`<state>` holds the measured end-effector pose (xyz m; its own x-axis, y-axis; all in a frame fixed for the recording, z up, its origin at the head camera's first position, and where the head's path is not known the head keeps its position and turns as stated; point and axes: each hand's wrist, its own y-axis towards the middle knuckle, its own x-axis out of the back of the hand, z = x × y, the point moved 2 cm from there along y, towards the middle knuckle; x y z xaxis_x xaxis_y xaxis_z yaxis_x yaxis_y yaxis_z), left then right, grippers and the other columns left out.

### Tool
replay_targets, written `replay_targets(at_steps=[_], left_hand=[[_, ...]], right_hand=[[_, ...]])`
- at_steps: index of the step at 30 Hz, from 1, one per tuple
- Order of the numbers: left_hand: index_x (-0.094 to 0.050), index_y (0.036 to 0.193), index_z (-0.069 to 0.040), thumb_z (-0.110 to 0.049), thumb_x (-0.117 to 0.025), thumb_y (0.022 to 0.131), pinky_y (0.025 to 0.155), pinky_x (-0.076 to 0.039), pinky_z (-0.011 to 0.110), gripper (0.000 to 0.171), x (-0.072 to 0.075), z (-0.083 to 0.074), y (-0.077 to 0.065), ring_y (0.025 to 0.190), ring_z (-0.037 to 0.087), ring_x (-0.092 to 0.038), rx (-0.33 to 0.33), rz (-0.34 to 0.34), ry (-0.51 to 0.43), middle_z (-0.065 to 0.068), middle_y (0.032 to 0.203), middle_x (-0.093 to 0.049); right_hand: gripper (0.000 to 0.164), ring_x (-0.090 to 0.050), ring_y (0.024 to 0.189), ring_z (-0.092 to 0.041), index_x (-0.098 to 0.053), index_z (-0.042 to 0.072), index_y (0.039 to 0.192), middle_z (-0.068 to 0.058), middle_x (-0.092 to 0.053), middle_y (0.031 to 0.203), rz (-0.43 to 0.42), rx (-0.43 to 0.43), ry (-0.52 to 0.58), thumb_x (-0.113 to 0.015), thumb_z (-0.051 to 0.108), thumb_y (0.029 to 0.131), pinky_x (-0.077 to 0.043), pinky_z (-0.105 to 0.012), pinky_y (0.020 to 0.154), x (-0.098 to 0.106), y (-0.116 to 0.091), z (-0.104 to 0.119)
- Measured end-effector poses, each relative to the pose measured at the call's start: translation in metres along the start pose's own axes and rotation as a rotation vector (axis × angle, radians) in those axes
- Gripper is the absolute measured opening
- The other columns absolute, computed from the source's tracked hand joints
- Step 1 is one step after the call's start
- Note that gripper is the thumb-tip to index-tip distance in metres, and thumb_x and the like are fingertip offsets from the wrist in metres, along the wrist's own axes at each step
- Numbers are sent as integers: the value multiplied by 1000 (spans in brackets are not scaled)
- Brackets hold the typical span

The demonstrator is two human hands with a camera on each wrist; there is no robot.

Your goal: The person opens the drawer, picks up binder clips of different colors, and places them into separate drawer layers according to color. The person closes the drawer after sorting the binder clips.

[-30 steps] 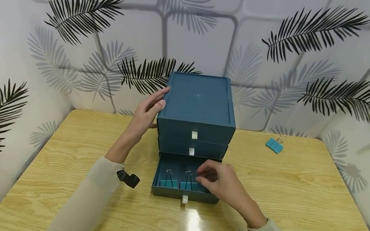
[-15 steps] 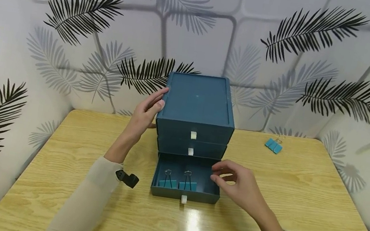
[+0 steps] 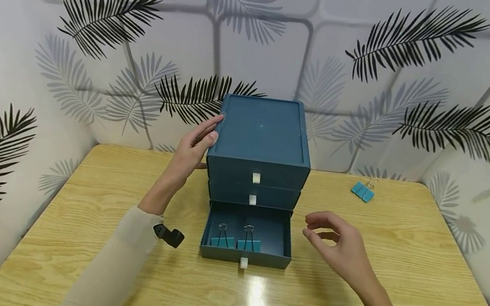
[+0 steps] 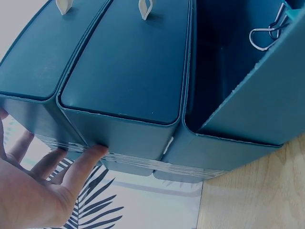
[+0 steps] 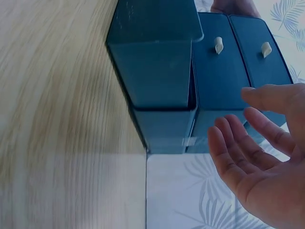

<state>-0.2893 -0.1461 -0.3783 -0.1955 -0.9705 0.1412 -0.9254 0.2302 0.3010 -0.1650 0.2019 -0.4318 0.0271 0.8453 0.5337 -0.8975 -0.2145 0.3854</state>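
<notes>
A dark blue drawer box with three stacked drawers stands on the table, its bottom drawer pulled out. Inside that drawer, toward the front, lie two teal binder clips, a left one and a right one, their wire handles up. My left hand rests against the box's left side, fingertips at the top edge; the left wrist view shows its fingers on the side wall. To the right of the open drawer, my right hand hovers with fingers loosely bent and nothing between them.
Another teal binder clip lies on the wooden table at the back right. White pull tabs, such as the top one, mark the drawer fronts. A leaf-patterned wall covering rises behind the table.
My right hand has drawn back out of the bottom drawer and moved right, away from the box. The left hand stays at the box's side, and the clips in the drawer have not moved.
</notes>
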Motion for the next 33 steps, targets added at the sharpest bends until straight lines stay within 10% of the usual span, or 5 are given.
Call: replay_targets(at_steps=[33], left_hand=[[-44, 158, -28, -33, -49, 109, 90, -46, 75, 50, -3, -1, -1, 149, 27, -36, -9, -1, -4, 1, 164, -34]], right_hand=[[30, -64, 99, -12, -66, 0, 120, -5, -67, 112, -213, -67, -122, -76, 4, 92, -51, -10, 77, 55, -12, -55]])
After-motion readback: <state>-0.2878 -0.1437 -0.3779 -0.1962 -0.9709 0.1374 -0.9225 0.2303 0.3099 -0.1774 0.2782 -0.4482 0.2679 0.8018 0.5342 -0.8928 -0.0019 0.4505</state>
